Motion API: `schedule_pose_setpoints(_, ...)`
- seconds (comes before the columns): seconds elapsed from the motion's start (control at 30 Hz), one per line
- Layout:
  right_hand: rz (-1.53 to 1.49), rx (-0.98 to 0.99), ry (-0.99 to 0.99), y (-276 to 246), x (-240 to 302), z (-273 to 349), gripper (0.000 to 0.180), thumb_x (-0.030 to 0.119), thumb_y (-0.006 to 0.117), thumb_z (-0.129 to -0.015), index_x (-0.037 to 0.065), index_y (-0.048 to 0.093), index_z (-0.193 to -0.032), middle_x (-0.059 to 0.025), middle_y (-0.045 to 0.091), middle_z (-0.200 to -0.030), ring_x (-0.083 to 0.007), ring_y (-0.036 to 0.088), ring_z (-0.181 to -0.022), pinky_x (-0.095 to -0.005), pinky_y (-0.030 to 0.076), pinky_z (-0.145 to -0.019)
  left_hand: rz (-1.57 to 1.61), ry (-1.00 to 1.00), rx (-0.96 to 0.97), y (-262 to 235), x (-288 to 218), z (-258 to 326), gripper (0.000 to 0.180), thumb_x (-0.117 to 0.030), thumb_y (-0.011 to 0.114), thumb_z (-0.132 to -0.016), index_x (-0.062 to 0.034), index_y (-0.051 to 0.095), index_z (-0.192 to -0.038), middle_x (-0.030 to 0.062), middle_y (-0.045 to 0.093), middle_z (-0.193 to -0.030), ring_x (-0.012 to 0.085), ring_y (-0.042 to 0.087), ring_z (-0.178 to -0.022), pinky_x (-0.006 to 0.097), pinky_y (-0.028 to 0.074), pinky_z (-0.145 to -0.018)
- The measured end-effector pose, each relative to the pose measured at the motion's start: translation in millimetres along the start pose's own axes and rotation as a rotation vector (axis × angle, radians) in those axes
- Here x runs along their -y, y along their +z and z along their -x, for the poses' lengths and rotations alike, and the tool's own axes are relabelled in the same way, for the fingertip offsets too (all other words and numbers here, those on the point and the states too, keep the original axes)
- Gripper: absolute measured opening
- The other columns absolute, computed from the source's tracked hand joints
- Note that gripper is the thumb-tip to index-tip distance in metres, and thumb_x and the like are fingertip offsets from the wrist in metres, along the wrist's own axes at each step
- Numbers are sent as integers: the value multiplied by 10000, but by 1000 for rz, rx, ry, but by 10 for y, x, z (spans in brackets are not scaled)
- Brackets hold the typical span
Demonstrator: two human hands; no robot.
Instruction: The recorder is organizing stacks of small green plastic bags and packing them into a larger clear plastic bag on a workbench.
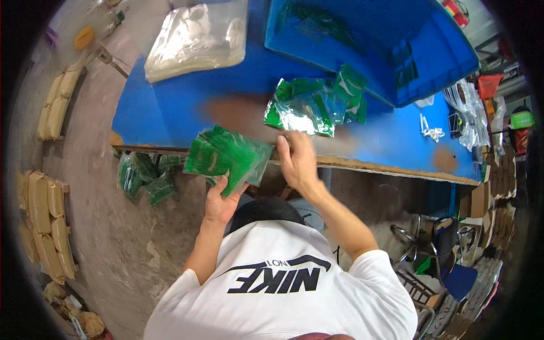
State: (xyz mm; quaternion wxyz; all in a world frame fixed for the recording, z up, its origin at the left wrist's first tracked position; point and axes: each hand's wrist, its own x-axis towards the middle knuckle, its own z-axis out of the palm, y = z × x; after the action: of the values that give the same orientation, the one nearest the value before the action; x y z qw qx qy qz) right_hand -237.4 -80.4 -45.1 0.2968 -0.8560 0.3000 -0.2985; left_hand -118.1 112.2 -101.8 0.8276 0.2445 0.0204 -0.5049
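Blue covers the biggest thing in view, the worktable [181, 107], whose worn front edge runs just under the right hand [296, 161]. Beyond that hand, at the table's far right, sits a large blue plastic bin [430, 56] with a few green packets inside. Off to the far left lies a bulging clear plastic bag [195, 37]. Directly past the right hand's fingertips rests a loose pile of green and silver foil sachets [314, 105]; the hand is blurred, its fingers reaching at the pile's near edge, and I cannot tell whether they have closed on a sachet. The left hand [222, 201] clasps a fanned stack of green sachets [226, 156], thumb over the front, held at the table's edge just left of the right hand. Below and left of that stack, more green packets [144, 175] lie under the table.
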Motion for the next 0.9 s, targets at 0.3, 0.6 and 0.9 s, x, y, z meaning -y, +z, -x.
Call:
schedule_pose_setpoints(0.3,62,216,-359,88,-260,88,376,303,554,-983,6,575,-1212,-271,523,-1360,-455,447,-1311,-564,300,-1128,-165,-46,45,-6,-95,125,491,-127,678,-906,-33,501,-1355,135,577,-1356,332,535,-1287,550,456,-1067)
schedule_pose_setpoints(0.6,438,101,-290,-27,-276,-292,541,275,654,-915,4,509,-1361,-202,521,-1402,-390,455,-1329,-485,334,-1133,-119,-22,20,-179,-121,80,556,-110,714,-867,-67,500,-1378,123,569,-1374,331,528,-1292,534,429,-1093)
schedule_pose_setpoints(0.9,-635,-90,289,148,-70,203,241,96,654,-942,12,564,-1149,-50,669,-1068,-150,633,-929,-297,495,-788,63,-130,244,-612,-225,103,699,-125,757,-768,-81,494,-1414,129,465,-1495,371,378,-1414,618,298,-1143)
